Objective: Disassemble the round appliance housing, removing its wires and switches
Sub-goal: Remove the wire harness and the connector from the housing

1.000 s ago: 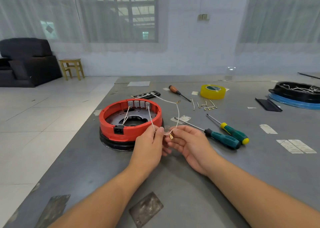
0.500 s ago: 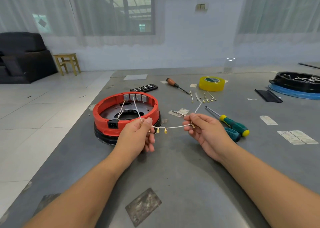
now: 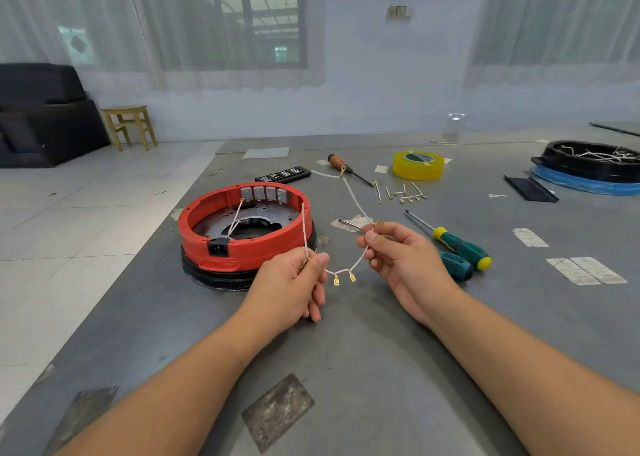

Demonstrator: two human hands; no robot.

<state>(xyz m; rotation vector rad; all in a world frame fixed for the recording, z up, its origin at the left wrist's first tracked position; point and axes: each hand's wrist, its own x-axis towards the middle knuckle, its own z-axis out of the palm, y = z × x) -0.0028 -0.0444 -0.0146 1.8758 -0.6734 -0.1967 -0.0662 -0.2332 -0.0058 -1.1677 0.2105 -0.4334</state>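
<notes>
Since 0.5 s ago both hands sit lower mid-frame, left hand (image 3: 294, 282) and right hand (image 3: 398, 254) apart, each pinching the white wire (image 3: 356, 265); freeing it from the red housing (image 3: 242, 244) likely comes next

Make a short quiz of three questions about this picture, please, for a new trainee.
1. True or false: both hands pinch the white wire.
2. What colour is the round housing? A) blue B) red C) green
3. Fill in: the yellow tape roll lies on the ____.

Key: 1 true, the left hand and the right hand each pinch it. 2 B. 3 table.
</notes>
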